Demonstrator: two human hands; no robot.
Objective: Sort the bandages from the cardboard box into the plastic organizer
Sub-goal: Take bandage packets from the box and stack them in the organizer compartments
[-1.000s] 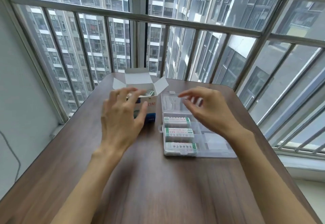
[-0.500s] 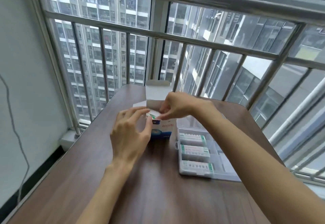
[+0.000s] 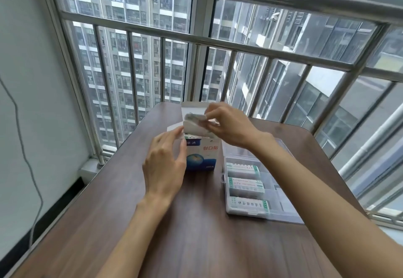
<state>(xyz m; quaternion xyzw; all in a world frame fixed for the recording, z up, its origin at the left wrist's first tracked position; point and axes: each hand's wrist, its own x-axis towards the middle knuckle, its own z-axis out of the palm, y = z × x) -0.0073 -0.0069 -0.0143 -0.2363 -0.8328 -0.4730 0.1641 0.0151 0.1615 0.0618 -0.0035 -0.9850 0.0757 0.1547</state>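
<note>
A white and blue cardboard box (image 3: pixel 202 157) stands open on the brown table (image 3: pixel 196 223). My left hand (image 3: pixel 164 166) grips its left side. Above the box opening, my right hand (image 3: pixel 226 126) pinches a small stack of bandages (image 3: pixel 193 117), blurred by motion. More bandages show inside the box top. To the right lies the clear plastic organizer (image 3: pixel 281 210), lid open, with three stacks of green and white bandages (image 3: pixel 245 185) in its left compartments. Its right compartments look bare.
A metal railing and window (image 3: pixel 218 44) close off the table's far side and right side. A white wall with a hanging cable (image 3: pixel 26 147) stands on the left. The organizer's open lid (image 3: pixel 281 147) lies flat behind it.
My right hand went from above the organizer to the box opening and has lifted a stack of bandages up out of it. My left hand stays on the box. The camera view tilted upward.
</note>
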